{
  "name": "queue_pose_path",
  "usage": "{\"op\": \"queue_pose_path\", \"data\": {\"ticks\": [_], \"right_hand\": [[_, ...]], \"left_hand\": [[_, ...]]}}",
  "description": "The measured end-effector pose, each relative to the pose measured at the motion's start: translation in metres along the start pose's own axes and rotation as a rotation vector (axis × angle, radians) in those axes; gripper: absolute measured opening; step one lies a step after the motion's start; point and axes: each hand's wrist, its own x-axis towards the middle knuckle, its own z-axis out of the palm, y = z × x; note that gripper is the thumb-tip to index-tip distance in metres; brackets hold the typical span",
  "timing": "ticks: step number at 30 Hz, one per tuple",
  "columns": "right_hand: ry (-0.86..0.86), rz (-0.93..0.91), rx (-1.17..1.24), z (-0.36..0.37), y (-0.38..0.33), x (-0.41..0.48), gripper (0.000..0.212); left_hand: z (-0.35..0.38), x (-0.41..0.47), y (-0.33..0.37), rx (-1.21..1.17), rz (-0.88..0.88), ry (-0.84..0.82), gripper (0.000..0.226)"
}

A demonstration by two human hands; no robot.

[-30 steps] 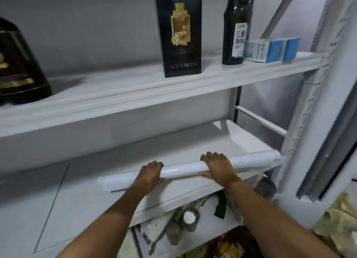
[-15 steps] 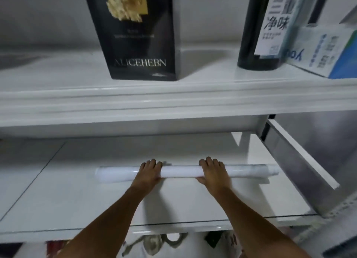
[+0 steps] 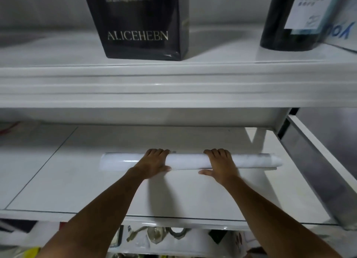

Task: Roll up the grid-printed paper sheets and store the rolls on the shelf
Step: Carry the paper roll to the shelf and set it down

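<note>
A white paper roll (image 3: 185,161) lies lengthwise across the middle shelf (image 3: 183,196), well back from the front edge. My left hand (image 3: 154,165) is on its left part and my right hand (image 3: 222,165) on its right part. On each hand the fingers curve over the top of the roll to its far side, and the thumb lies along the near side at shelf level. Both ends of the roll stick out past my hands. No grid print shows on the outside of the roll.
The upper shelf (image 3: 173,87) hangs low over the roll. On it stand a black box (image 3: 141,25), a dark bottle (image 3: 289,25) and a blue-white carton (image 3: 343,31). A metal side brace (image 3: 313,161) borders the shelf at the right. Clutter (image 3: 164,236) fills the shelf below.
The roll went from the shelf's front edge to deeper on the shelf, held in both hands. My head has come closer and lower, and my thumbs have spread out.
</note>
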Motion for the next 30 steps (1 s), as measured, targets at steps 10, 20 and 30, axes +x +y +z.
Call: {"op": "queue_pose_path", "data": {"ticks": [10, 20, 30], "right_hand": [[0.099, -0.047, -0.099, -0.024, 0.001, -0.005, 0.068], [0.134, -0.026, -0.098, -0.03, -0.005, 0.002, 0.081], [0.186, -0.092, -0.051, -0.049, -0.031, -0.022, 0.089]], "left_hand": [[-0.009, 0.005, 0.004, 0.18, 0.044, 0.123, 0.072], [-0.011, 0.007, 0.006, 0.127, 0.046, 0.221, 0.096], [-0.024, -0.045, 0.011, 0.089, -0.023, 0.233, 0.075]]}}
